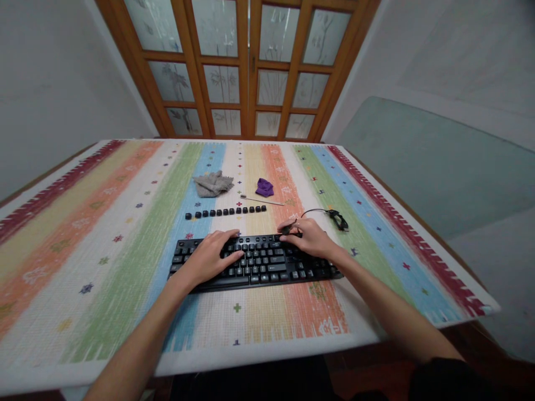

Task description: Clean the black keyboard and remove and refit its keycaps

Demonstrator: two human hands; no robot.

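Observation:
A black keyboard (pixel 267 277) lies flat on the patterned tablecloth in front of me. My left hand (pixel 213 253) rests over its left half, fingers stretched towards the far edge and thumb apart on the keys. At the right part of the far edge, my right hand (pixel 311 236) is closed in a pinch. A small dark object (pixel 286 229) shows at its fingertips, too small and covered to name. Under this hand some keys are hidden. Beyond the keyboard stands a row of several loose black keycaps (pixel 225 211).
A grey cloth (pixel 213 184) and a crumpled purple cloth (pixel 264 187) lie farther back. Between them and the keycaps is a thin stick-like brush (pixel 263 200). A bundled black cable (pixel 337 220) sits right of my right hand. Wooden glazed doors (pixel 246 67) stand behind the table.

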